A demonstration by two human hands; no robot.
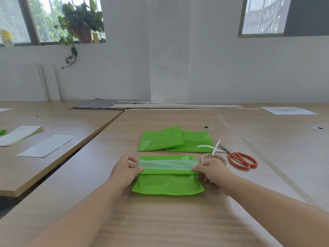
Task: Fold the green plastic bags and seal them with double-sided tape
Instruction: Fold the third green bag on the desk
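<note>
Wooden counter under white wall. Green bag lies mid-counter, far flap rolled toward person, pale strip showing along fold. Left hand pinches fold's left end, right hand pinches right end. Film looks light, limp, slick: likely to slip or spring open; hold both fold ends, press flat. Bag looks flat, contents not visible. Two folded bags just behind, overlapping. Scissors, tape roll at right.

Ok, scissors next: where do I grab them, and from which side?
Take the scissors by their orange handle loops, coming in from the near right. They lie flat and closed, loops towards you, blades pointing away-left beside the tape roll and a curled white strip, so that end is crowded.
</note>
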